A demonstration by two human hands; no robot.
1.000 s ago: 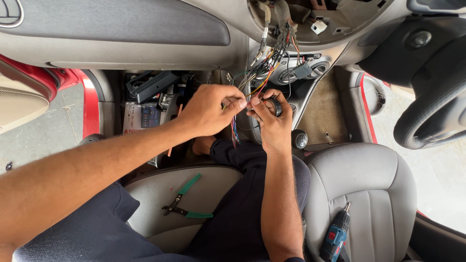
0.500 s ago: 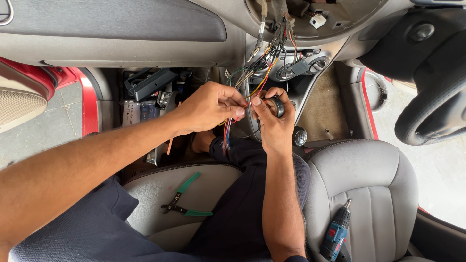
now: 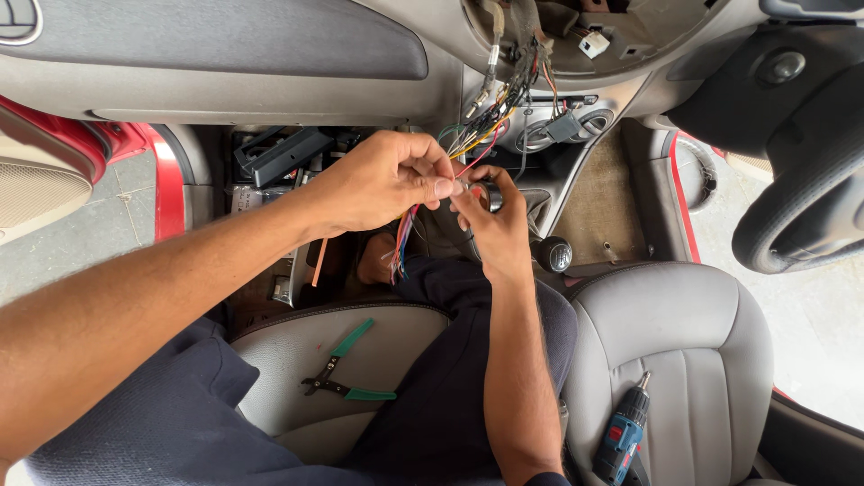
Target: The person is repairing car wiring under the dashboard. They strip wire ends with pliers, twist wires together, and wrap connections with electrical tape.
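Our left hand (image 3: 382, 180) and right hand (image 3: 490, 220) pinch the coloured wires (image 3: 402, 245) between fingers; we judge short, steady grips best.

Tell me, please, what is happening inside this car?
A person sits on the grey passenger seat and works on a bundle of coloured wires hanging from the opened dashboard. The left hand pinches some wires at the fingertips, and the right hand meets it, holding a small dark roll, probably tape. Green-handled pliers lie open on the seat between the legs. A blue cordless drill rests on the driver seat, untouched.
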